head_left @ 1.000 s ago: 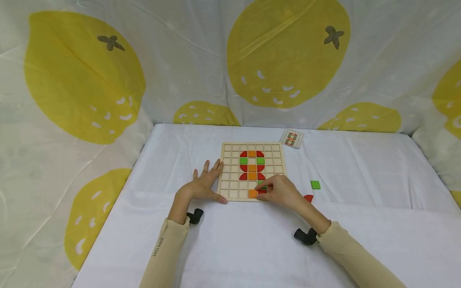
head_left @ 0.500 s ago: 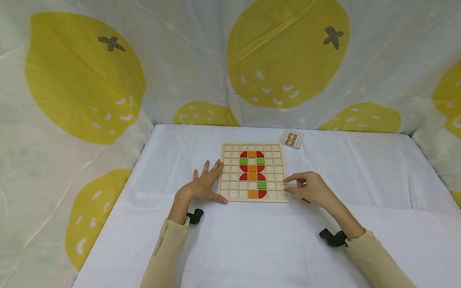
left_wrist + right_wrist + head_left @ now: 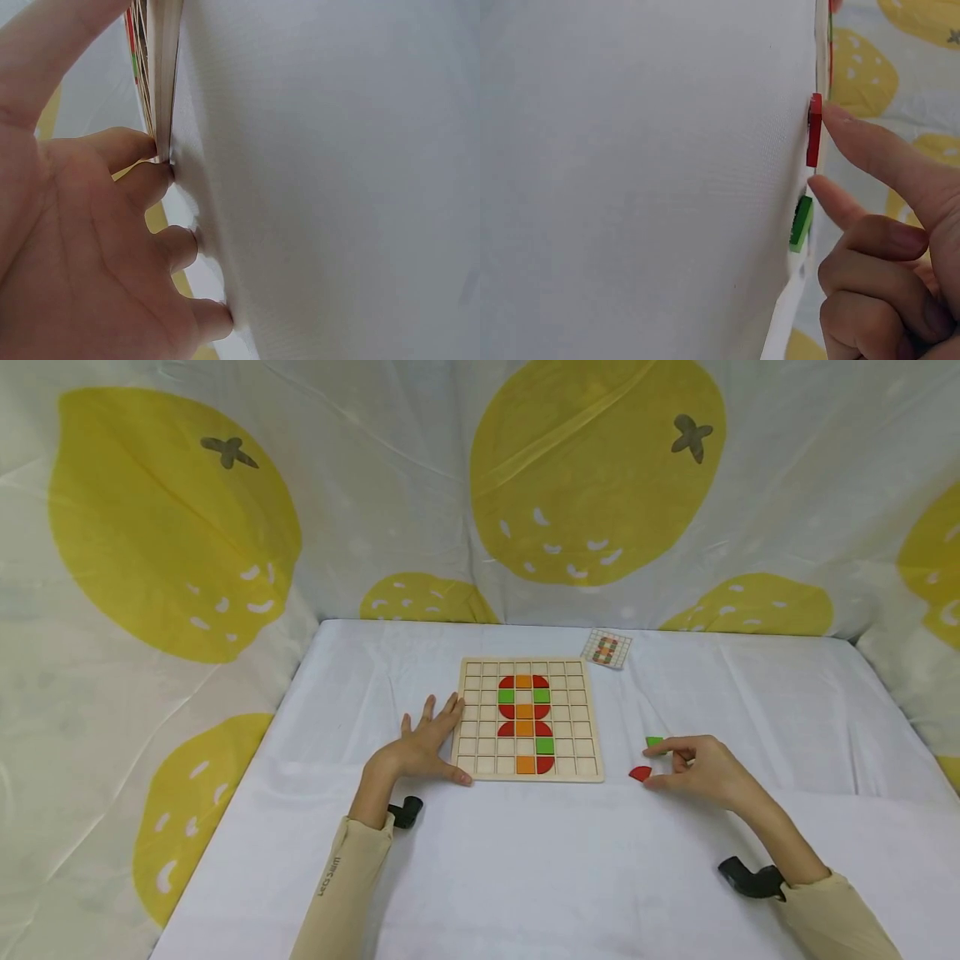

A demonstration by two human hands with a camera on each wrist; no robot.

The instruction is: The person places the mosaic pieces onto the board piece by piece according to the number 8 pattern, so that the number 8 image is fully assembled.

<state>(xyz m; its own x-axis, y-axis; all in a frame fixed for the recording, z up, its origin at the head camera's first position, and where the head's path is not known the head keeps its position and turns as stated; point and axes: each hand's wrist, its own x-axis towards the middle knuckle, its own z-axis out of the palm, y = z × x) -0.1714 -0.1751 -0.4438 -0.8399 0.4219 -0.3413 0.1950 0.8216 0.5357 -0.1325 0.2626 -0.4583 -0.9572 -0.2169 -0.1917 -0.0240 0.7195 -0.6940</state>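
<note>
A wooden grid board lies on the table in the head view, with red, orange and green pieces set in its middle columns. My left hand rests at the board's left edge, fingers spread, index finger and thumb touching its side. To the right of the board lie a loose red quarter-round piece and a green square piece, partly covered by my right hand. That hand's thumb and index finger stand apart beside the two pieces, its other fingers bent. In the right wrist view the thumb is close to the red piece; contact is unclear.
A small pattern card lies behind the board's far right corner. White cloth covers the table, and a lemon-print curtain hangs behind and at the sides. Black wrist devices sit below each hand.
My right hand has let go of the orange piece at the board's bottom row and moved right to the loose pieces. My left hand stays in place.
</note>
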